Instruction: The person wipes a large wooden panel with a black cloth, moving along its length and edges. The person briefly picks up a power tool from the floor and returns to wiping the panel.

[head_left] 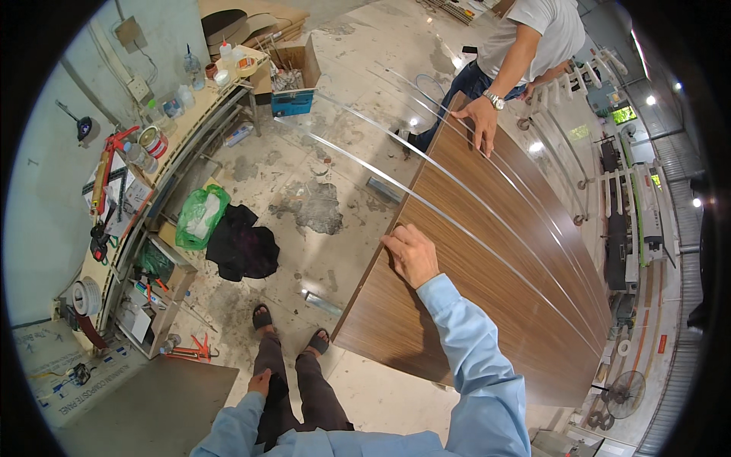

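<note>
My right hand (412, 256) has its fingers curled over the left edge of a large brown wood-grain panel (457, 305). Down by my thigh, my left hand (261, 382) is closed beside a dark shape; what it holds, if anything, I cannot make out. Several thin silvery metal strips lie lengthwise over the panel, and the nearest strip (442, 214) sticks out well past its left edge. Across the panel, a co-worker's hand (480, 122) with a wristwatch rests on its far end, by the farther strips.
A long workbench (171, 164) with bottles and cans runs along the left wall. On the floor lie a black cloth (242, 244), a green plastic bag (202, 217) and an orange caulking gun (194, 349). A fan (626, 392) stands at the right, beyond the panel.
</note>
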### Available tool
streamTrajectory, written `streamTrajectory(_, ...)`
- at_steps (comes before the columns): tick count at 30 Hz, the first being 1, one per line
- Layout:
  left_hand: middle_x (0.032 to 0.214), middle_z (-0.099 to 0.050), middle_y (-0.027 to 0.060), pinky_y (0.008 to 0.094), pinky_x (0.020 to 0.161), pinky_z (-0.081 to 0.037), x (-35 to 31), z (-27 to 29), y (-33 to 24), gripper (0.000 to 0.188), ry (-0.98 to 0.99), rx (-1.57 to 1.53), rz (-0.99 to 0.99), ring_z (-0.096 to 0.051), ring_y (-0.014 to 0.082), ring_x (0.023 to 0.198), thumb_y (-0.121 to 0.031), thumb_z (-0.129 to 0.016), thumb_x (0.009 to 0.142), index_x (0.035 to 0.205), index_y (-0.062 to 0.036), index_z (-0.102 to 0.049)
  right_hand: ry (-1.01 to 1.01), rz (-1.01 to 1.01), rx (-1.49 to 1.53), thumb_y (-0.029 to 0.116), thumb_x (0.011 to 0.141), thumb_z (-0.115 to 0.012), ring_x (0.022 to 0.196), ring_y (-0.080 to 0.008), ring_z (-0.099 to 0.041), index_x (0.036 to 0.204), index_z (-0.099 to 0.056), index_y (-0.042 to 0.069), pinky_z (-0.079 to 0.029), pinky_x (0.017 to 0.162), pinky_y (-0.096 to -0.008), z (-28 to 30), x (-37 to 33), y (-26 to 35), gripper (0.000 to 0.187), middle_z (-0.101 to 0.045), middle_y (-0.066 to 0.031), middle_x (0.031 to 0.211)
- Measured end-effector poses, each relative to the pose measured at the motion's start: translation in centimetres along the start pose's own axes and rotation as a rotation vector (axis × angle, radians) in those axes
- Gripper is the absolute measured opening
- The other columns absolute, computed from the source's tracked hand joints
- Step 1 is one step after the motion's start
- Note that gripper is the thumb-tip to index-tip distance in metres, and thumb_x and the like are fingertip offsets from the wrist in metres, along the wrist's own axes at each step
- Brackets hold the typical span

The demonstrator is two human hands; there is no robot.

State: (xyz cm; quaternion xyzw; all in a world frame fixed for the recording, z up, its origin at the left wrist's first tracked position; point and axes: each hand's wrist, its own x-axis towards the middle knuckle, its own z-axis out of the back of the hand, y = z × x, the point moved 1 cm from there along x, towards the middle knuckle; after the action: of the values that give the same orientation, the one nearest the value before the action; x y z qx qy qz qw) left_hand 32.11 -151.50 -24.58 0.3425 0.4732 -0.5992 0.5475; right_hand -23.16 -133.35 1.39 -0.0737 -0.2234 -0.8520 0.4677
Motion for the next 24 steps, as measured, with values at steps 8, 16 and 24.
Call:
streamTrajectory(8,0.112,-0.073,0.0205,0.0409,0.095,-0.051,0.1,0.4,-0.6,0.065,-0.078,-0.06,-0.135,-0.067,0.0347,0.11,-0.061,-0.055,0.095,0.118,-0.0023,-0.072,-0.111,-0.097,-0.08,-0.001,0.076,-0.068,0.083,-0.0326,-0.06,0.096,-0.072,0.005,-0.052,0.068,-0.0421,0.9,-1.7,3.7,0.021,-0.061,-0.0103,0.085)
streamTrajectory(16,0.112,-0.072,0.0212,0.0427,0.092,-0.051,0.4,1.0,0.0,0.063,-0.061,-0.068,-0.109,-0.068,0.0365,0.107,-0.06,-0.056,0.096,0.117,-0.0032,-0.072,-0.158,-0.191,-0.184,-0.002,0.076,-0.066,0.084,-0.034,-0.06,0.099,-0.071,0.006,-0.052,0.07,-0.0442,0.8,-0.2,2.3,0.025,-0.061,-0.0125,0.087)
streamTrajectory(24,0.094,-0.072,0.0198,0.0449,0.084,-0.051,1.9,1.2,0.7,0.062,-0.058,-0.111,-0.104,-0.068,0.0359,0.091,-0.059,-0.053,0.097,0.104,-0.0004,-0.073,0.149,0.181,0.056,0.001,0.074,-0.065,0.087,-0.0297,-0.062,0.098,-0.072,0.006,-0.057,0.071,-0.0404,0.0,-4.0,5.7,0.026,-0.062,-0.0118,0.09)
